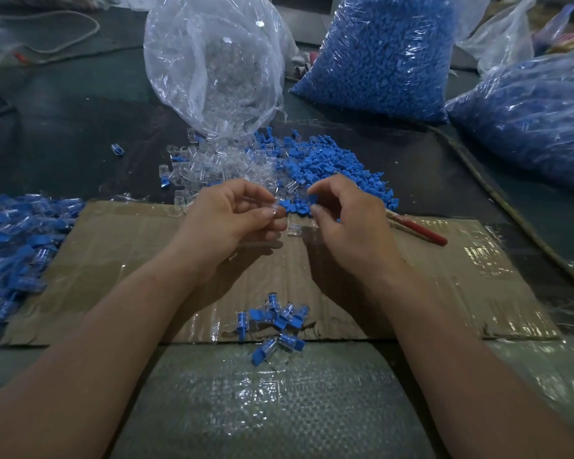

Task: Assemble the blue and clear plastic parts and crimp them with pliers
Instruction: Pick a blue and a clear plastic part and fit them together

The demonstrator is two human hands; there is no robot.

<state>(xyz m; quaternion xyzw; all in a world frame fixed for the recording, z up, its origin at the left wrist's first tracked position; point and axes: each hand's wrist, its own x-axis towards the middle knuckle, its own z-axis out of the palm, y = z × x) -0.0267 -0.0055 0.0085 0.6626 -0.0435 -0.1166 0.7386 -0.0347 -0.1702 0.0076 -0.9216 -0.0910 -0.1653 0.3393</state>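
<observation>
My left hand (236, 215) pinches a small clear plastic part (276, 209) between thumb and fingers. My right hand (348, 226) pinches a small blue plastic part (313, 198) at its fingertips, a short gap to the right of the clear part. Both hands hover over the far edge of the cardboard sheet (146, 270). Behind them lie a loose pile of clear parts (219, 164) and a pile of blue parts (328, 164). A red pliers handle (421, 231) pokes out from behind my right hand, lying on the cardboard.
Several assembled blue-and-clear pieces (275, 321) lie at the cardboard's near edge. A heap of bagged assembled pieces (17, 246) sits at the left. An open clear bag (212, 64) and two full bags of blue parts (385, 54) (537, 117) stand behind.
</observation>
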